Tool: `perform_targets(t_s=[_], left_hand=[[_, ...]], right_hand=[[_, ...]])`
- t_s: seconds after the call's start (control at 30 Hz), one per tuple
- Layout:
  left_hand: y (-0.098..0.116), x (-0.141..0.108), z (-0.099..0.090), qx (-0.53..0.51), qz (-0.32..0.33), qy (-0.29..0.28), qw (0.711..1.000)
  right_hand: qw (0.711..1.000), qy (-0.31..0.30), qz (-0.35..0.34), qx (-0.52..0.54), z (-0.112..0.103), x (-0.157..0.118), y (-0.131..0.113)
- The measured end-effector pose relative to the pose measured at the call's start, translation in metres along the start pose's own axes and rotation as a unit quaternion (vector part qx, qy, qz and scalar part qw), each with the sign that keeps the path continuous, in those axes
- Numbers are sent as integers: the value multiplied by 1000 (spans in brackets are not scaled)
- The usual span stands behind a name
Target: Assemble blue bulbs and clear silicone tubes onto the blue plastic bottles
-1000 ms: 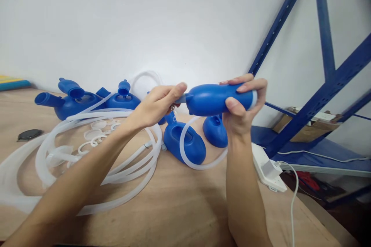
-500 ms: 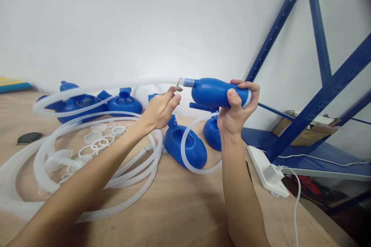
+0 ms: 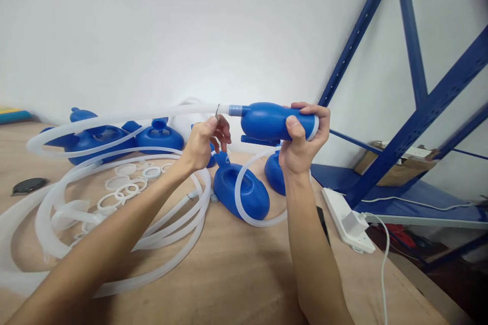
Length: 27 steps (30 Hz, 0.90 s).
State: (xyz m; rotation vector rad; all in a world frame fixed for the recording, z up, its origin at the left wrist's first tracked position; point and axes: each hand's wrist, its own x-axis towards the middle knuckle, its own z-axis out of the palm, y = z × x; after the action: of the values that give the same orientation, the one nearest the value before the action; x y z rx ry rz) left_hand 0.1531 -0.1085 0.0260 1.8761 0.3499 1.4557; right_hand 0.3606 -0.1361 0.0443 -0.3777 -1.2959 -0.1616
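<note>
The right hand is wrapped tightly around a smooth, round, blue plastic bottle. The bottle lies sideways in the air, and its pale bottom rim is beside the right thumb. To the left of that grip, the bottle's thin neck goes into a short, see-through, ribbed plastic sleeve. A long, bendy, milky-white plastic tube runs from the sleeve, past the left hand, and loops back far to the left.

The left hand has its thumb and a finger pinched together on a thin, shiny metal clip at the tube. I cannot tell if the clip goes all the way around.

Below both grips, a fat, blue plastic bottle with a handle hole sits on the flat, brown wooden table. Left of it, thin white plastic rings lie in a pile.
</note>
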Motion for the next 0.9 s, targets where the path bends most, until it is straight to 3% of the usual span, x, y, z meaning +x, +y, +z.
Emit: perform_targets(t_s=[0.13, 0.3, 0.67, 0.9], left_hand=[[8, -2, 3, 62, -14, 19, 998], [2, -4, 8, 98, 6, 42, 994], [22, -5, 19, -54, -91, -9, 994], [34, -3, 18, -176, -191, -46, 964]], right_hand=[[1000, -21, 0, -3, 0, -1, 3], [999, -28, -9, -17, 2, -4, 5], [998, -37, -36, -20, 3, -6, 7], [997, -44, -66, -4, 3, -6, 6]])
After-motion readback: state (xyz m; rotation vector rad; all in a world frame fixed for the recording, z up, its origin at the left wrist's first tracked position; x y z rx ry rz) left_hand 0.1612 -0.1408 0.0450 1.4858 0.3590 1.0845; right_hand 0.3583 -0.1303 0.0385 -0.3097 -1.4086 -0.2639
